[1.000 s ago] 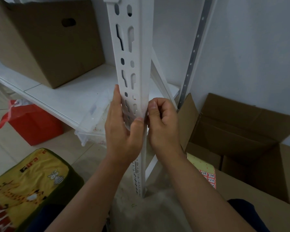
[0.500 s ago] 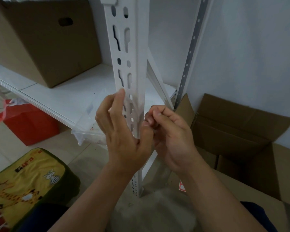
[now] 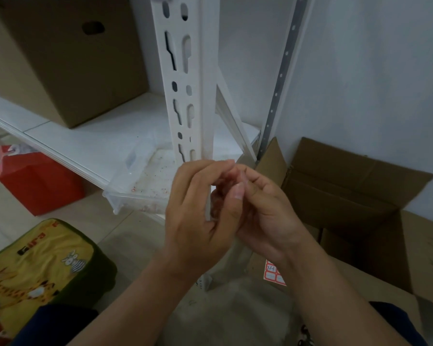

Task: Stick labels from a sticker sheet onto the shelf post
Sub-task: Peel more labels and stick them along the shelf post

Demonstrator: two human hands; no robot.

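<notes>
both hands have come away from the shelf post (image 3: 203, 101) since a second ago, when the left palm lay along its slotted face and the right hand's curled fingers met the left thumb at its corner edge; half a second ago they were already lifting off.

head view. left hand (image 3: 198, 211) and right hand (image 3: 263, 216) meet in front of the lower part of the post, just below the lowest visible slots, apart from the metal. left fingers are curled over toward the right hand, thumb upright with its nail facing the camera. right fingers are curled inward, their tips against the left fingertips. something reddish and blurred sits between the two hands; whether it is a label, and which fingers pinch it, cannot be told. the white post stands upright at centre, running from the top edge down behind the hands to the floor. sticker sheet (image 3: 273, 273), red-bordered with white label fields, lies on the flap of the open cardboard box (image 3: 360, 196) at lower right, mostly hidden by the right forearm. white shelf board (image 3: 85, 141) extends left of the post and carries a closed cardboard box (image 3: 68, 58). clear plastic tray (image 3: 135, 186) juts out beneath the shelf edge. red bag (image 3: 38, 183) stands on the floor at left. yellow patterned cushion (image 3: 35, 265) occupies the lower left corner. perforated grey rail (image 3: 278, 81) runs up the wall to the right of the post.
</notes>
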